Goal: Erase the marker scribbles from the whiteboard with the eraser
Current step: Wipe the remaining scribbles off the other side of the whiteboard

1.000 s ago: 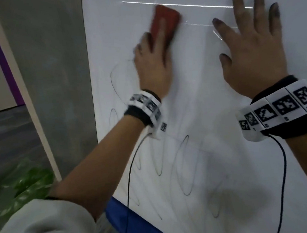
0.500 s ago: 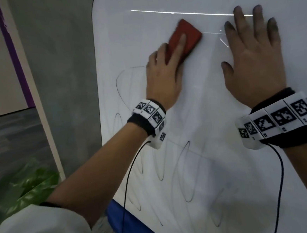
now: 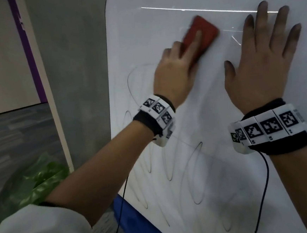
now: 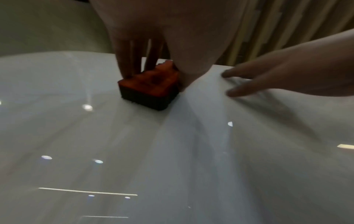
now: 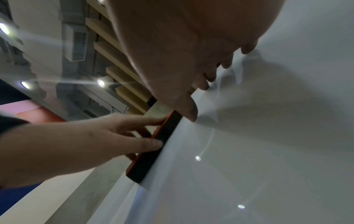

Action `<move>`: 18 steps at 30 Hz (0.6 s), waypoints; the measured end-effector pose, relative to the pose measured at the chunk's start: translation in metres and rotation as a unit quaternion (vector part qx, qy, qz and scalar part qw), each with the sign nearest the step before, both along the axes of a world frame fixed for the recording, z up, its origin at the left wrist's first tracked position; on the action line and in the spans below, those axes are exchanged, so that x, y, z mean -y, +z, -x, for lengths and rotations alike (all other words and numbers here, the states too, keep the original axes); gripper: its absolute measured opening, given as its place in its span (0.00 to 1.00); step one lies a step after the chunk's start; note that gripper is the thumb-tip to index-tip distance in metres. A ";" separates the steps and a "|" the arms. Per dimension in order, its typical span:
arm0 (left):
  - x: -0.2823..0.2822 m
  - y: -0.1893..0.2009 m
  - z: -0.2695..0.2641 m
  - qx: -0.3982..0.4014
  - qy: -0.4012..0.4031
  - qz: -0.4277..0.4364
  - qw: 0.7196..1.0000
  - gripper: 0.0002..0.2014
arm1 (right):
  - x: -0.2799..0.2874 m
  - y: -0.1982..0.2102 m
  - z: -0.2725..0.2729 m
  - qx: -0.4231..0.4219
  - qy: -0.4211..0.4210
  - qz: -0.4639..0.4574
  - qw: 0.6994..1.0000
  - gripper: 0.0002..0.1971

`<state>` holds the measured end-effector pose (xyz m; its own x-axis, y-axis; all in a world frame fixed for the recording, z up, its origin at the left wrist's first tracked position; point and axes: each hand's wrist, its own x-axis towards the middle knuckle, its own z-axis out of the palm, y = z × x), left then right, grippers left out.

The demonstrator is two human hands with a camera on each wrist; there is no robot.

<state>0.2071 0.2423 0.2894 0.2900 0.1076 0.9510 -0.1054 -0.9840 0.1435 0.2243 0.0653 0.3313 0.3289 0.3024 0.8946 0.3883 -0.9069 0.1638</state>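
A red eraser (image 3: 204,31) with a dark felt base (image 4: 153,100) lies pressed against the white whiteboard (image 3: 222,111), near its top. My left hand (image 3: 175,77) grips the eraser, one finger stretched along its back and the thumb on its side (image 5: 157,143). To its right, my right hand (image 3: 262,61) lies flat on the board with fingers spread, the fingertips smudged dark. Thin black marker loops (image 3: 197,173) cover the board's lower half, and a larger faint loop (image 3: 130,85) sits left of my left wrist. The area around the eraser looks wiped.
A grey wall (image 3: 75,67) stands left of the board's rounded edge. Crumpled green plastic (image 3: 34,181) lies at the lower left. A blue strip (image 3: 139,224) runs under the board's bottom edge. Black cables (image 3: 264,181) hang from both wristbands.
My left hand has slid the eraser to the right across the top of the board, towards my right hand, turning it more slanted. The right hand has stayed flat in place.
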 end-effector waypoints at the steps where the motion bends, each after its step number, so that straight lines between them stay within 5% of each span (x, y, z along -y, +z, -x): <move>1: 0.006 -0.003 0.003 0.009 -0.024 -0.043 0.999 0.28 | 0.001 -0.001 0.000 -0.001 0.004 -0.004 1.000 0.40; 5: -0.028 0.009 0.003 0.000 -0.020 -0.055 0.998 0.29 | -0.003 -0.005 0.002 -0.005 0.013 -0.028 1.000 0.39; 9: -0.127 0.025 -0.022 -0.060 0.052 0.219 0.973 0.34 | -0.010 -0.007 0.004 -0.018 -0.006 -0.035 0.999 0.39; 12: -0.194 -0.023 -0.036 -0.077 0.050 0.433 0.897 0.36 | -0.008 -0.008 0.003 -0.018 -0.007 -0.025 0.999 0.38; 14: -0.210 -0.072 -0.036 -0.090 0.056 0.502 0.859 0.35 | -0.006 -0.009 0.002 -0.019 -0.008 -0.020 1.000 0.37; 18: -0.195 -0.104 -0.032 -0.122 0.081 0.507 0.849 0.32 | -0.006 -0.011 0.002 -0.027 -0.017 -0.014 0.999 0.36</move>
